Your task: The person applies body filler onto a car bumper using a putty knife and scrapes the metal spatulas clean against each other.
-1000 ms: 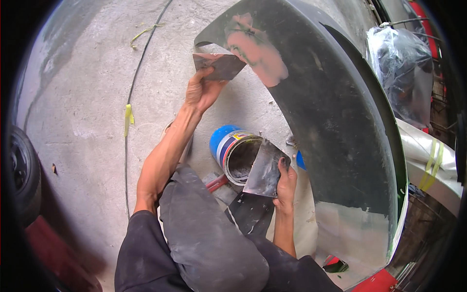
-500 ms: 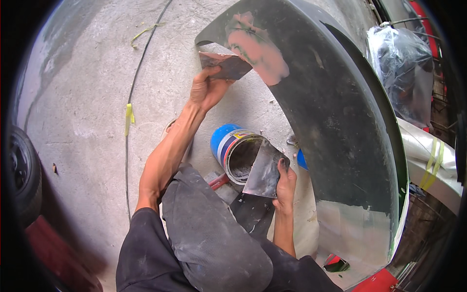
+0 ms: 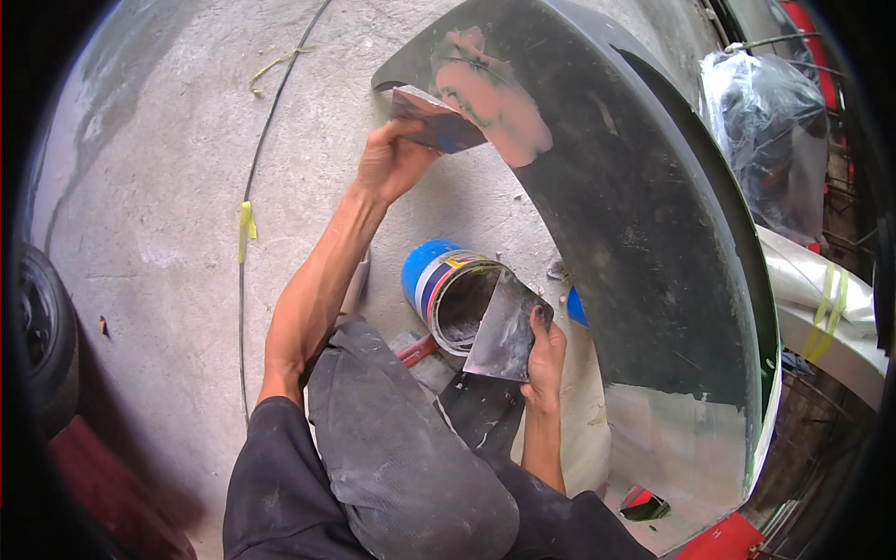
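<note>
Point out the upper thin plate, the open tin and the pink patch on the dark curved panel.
Upper thin plate [image 3: 445, 128]: head view, the middle of its visible face.
Open tin [image 3: 431, 273]: head view, its outer wall.
Pink patch [image 3: 504, 112]: head view, near its middle.

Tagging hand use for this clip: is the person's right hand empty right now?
No: the right hand holds a flat grey plate by the plate's right-hand edge.

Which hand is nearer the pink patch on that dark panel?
Left. The left hand is left of the pink patch, close to it; the right hand is farther off, below it in the picture.
</note>
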`<action>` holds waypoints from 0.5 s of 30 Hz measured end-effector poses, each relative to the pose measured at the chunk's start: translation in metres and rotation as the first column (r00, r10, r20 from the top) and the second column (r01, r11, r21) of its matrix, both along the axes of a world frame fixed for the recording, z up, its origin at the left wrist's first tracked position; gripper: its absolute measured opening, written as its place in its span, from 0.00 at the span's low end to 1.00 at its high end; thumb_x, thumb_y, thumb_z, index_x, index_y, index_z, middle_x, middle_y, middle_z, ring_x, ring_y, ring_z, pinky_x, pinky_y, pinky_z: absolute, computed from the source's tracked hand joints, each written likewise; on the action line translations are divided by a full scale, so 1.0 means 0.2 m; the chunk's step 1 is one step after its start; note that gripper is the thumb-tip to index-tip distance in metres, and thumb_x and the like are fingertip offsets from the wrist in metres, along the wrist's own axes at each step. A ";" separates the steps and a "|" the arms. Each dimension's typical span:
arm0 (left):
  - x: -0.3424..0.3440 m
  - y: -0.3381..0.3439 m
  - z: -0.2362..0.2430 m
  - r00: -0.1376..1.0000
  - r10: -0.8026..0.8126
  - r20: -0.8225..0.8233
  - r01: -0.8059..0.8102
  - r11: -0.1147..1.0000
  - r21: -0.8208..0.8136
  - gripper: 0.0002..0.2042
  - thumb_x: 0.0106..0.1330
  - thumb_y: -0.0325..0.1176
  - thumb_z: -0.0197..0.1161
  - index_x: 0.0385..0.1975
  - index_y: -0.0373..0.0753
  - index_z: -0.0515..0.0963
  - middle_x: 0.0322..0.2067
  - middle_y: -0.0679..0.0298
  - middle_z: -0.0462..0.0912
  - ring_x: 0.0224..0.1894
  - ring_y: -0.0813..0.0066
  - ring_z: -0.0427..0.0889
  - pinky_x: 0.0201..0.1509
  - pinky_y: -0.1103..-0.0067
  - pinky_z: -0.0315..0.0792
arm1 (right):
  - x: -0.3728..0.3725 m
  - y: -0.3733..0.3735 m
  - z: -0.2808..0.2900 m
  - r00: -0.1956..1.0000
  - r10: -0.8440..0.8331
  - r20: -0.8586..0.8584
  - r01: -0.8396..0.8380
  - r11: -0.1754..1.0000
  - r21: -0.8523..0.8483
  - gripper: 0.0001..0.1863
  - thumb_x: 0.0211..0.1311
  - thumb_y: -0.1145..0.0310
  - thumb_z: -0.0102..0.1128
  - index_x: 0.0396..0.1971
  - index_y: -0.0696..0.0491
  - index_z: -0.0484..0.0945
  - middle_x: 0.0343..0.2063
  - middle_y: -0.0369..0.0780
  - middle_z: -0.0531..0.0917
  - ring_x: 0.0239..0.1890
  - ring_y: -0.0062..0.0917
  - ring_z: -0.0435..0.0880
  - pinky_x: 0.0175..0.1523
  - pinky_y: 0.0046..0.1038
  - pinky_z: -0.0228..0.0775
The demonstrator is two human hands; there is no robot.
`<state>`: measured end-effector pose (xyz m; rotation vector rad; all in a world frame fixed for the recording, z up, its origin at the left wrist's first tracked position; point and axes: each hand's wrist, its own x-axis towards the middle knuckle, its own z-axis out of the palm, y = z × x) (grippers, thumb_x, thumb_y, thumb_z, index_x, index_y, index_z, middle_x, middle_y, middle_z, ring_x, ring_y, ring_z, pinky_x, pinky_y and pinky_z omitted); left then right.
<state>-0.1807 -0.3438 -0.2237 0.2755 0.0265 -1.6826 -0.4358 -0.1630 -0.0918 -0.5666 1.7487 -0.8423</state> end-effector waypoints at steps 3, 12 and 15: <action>-0.03 0.00 0.03 0.997 -0.056 -0.056 0.051 0.996 -0.074 0.23 0.60 0.26 0.58 0.57 0.35 0.71 0.56 0.55 0.76 0.60 0.63 0.72 0.66 0.62 0.62 | 0.00 0.00 0.02 0.999 0.025 -0.028 -0.024 1.000 0.006 0.20 0.70 0.52 0.60 0.38 0.56 0.80 0.32 0.29 0.79 0.34 0.12 0.74 0.40 0.20 0.67; -0.07 0.08 0.14 0.994 -0.090 -0.065 0.090 0.996 -0.005 0.21 0.61 0.26 0.57 0.56 0.32 0.72 0.56 0.57 0.77 0.59 0.63 0.73 0.66 0.61 0.63 | -0.01 0.01 0.00 0.999 0.024 0.038 -0.024 1.000 -0.003 0.19 0.69 0.53 0.61 0.38 0.57 0.80 0.32 0.30 0.80 0.33 0.13 0.76 0.40 0.20 0.69; -0.06 0.09 0.16 0.995 -0.086 -0.047 0.087 0.996 0.011 0.20 0.62 0.26 0.57 0.56 0.32 0.72 0.55 0.57 0.77 0.59 0.63 0.73 0.66 0.61 0.63 | 0.01 -0.01 0.00 0.999 0.014 0.053 -0.013 1.000 -0.020 0.19 0.70 0.53 0.61 0.39 0.57 0.80 0.32 0.30 0.80 0.33 0.13 0.76 0.40 0.20 0.69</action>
